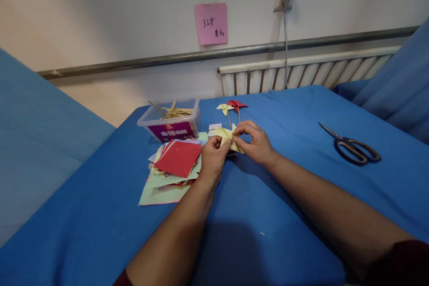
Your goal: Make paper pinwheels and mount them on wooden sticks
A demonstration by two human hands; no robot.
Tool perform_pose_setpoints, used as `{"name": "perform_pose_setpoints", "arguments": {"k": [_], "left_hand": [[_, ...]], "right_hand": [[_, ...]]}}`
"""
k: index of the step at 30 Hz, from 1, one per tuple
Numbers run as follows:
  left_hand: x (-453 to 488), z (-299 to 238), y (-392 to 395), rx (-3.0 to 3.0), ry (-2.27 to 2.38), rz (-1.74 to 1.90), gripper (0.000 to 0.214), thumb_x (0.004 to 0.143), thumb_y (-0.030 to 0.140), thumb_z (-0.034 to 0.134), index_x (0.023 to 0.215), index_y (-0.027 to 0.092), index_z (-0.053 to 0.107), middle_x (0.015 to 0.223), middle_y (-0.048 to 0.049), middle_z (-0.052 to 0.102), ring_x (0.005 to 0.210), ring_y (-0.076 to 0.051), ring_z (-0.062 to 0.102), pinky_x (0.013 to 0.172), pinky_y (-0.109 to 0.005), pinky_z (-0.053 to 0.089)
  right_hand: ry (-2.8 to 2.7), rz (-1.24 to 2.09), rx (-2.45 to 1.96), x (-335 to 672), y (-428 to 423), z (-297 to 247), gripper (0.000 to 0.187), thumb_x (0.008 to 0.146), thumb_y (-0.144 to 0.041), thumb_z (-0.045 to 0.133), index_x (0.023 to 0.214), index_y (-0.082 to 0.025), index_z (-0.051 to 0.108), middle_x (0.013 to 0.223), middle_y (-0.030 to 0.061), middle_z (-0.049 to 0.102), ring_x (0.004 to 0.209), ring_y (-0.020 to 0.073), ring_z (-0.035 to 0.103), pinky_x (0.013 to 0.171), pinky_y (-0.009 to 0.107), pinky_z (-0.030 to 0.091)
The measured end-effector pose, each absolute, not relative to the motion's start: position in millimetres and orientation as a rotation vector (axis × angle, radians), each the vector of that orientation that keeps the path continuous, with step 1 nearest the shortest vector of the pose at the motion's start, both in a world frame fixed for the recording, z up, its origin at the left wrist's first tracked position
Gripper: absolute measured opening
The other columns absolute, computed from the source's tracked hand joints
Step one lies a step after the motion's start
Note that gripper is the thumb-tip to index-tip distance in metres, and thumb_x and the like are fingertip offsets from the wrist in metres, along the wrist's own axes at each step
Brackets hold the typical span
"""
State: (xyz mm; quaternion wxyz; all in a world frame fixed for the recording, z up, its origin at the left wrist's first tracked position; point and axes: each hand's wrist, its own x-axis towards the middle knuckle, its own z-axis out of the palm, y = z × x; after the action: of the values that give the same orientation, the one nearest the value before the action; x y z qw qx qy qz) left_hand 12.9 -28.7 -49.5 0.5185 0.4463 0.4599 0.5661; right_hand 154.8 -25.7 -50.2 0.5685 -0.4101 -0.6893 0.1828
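Note:
A yellow paper pinwheel (221, 133), its corners folded toward the middle, is held between my two hands over the blue cloth. My left hand (213, 154) grips its lower left side, with the thumb near the centre. At its right side, my right hand (256, 143) pinches the paper between thumb and index finger. A small white box (215, 127) is partly hidden behind the paper. Beyond my hands lie a pale yellow pinwheel (224, 108) and a red pinwheel (237, 104), each on a wooden stick.
Red and pale green paper sheets (179, 158) are stacked on the left. Behind them stands a clear plastic tub (196, 118) of wooden sticks (177, 112). Dark-handled scissors (351, 147) lie at the right on the blue cloth (284, 241). A radiator (301, 69) runs along the wall.

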Motion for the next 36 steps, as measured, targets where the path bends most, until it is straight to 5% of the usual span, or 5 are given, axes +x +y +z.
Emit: {"name": "perform_pose_setpoints", "arguments": {"k": [31, 36], "left_hand": [[10, -59, -25, 1.113, 1.116, 1.278, 0.031, 0.058, 0.035, 0.080, 0.071, 0.015, 0.061, 0.063, 0.0002, 0.065, 0.056, -0.012, 0.058, 0.057, -0.023, 0.043], [10, -53, -26, 0.989, 1.101, 1.320, 0.032, 0.055, 0.033, 0.080, 0.074, 0.015, 0.062, 0.067, -0.0007, 0.068, 0.057, -0.014, 0.060, 0.061, -0.027, 0.048]], "right_hand": [[-1.658, 0.390, -1.027, 153, -20, -59, 0.005, 0.086, -0.023, 0.052, 0.086, -0.022, 0.057, 0.108, 0.0065, 0.060, 0.106, 0.0208, 0.056, 0.092, 0.038, 0.042], [-1.155, 0.705, -1.187, 151, -16, -64, 0.029, 0.083, -0.045, 0.056, 0.095, -0.019, 0.061, 0.100, 0.0082, 0.064, 0.088, 0.0215, 0.061, 0.074, 0.034, 0.049]]}}
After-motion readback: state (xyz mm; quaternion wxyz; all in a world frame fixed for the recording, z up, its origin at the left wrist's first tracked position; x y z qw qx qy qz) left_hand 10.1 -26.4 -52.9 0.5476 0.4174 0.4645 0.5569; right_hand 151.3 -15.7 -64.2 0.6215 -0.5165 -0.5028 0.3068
